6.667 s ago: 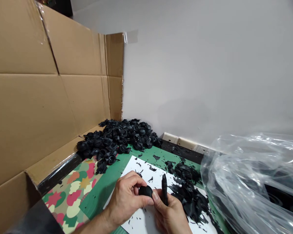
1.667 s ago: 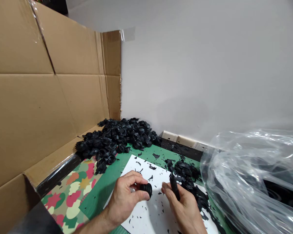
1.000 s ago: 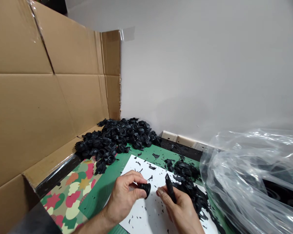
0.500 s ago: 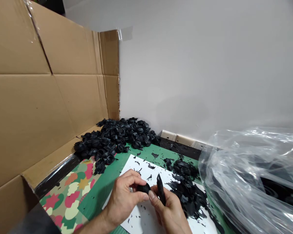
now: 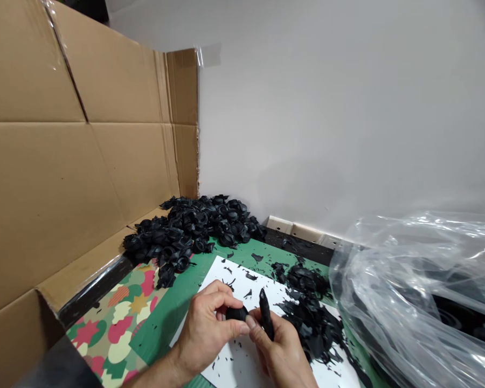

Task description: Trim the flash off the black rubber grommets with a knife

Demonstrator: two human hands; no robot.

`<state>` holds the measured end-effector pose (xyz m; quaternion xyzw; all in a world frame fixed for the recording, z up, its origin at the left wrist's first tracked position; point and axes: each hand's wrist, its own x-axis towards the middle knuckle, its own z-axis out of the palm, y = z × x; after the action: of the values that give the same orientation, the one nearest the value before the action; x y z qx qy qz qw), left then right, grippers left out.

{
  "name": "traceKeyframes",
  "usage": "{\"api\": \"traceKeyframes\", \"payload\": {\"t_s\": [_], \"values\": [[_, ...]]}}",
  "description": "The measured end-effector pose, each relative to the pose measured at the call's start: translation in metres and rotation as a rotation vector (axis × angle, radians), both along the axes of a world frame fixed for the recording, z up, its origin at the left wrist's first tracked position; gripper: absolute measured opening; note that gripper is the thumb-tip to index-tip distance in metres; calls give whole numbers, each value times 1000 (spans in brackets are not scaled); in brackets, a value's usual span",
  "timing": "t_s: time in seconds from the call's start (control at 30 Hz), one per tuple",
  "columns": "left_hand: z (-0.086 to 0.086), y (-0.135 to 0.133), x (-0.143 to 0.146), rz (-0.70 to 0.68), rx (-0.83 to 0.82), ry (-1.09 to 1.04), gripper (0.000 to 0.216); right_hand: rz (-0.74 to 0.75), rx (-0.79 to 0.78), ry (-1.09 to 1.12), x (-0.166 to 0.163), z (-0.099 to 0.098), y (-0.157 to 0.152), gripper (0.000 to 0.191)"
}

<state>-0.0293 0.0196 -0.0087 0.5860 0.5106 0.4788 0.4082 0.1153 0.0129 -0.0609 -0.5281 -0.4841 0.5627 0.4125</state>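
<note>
My left hand (image 5: 206,320) is closed on a small round black rubber part (image 5: 236,313), pinched between thumb and fingers. My right hand (image 5: 277,342) grips a black pen-shaped tool (image 5: 265,312), its tip pointing up and away from the part. The right thumb and fingertip touch the right edge of the rubber part. Both hands are above a white sheet (image 5: 242,364) dotted with black scraps. Just right of my right hand lies a heap of black rubber trimmings (image 5: 313,318).
A pile of similar ribbed black parts (image 5: 198,221) lies at the back left, by a cardboard wall (image 5: 125,97). A patterned sheet (image 5: 119,318) covers the left of the green surface (image 5: 178,291). Clear plastic bags (image 5: 408,280) holding dark things stand at right.
The rubber part has turned slightly between my fingertips, so its ribs show less. Both hands stay in nearly the same place, and the tool is still in my right hand.
</note>
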Motion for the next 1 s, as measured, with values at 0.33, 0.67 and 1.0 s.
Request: {"api": "traceKeyframes", "payload": {"t_s": [0.33,0.67,1.0], "values": [[5,-1,-1,-15,35,5,20,-7,-96,130,2,-5,1,49],[2,-2,0,4,79,-51,9,-38,-185,280,4,3,0,52],[6,0,-2,-36,-154,-81,30,-60,-151,268,4,19,-7,49]]}}
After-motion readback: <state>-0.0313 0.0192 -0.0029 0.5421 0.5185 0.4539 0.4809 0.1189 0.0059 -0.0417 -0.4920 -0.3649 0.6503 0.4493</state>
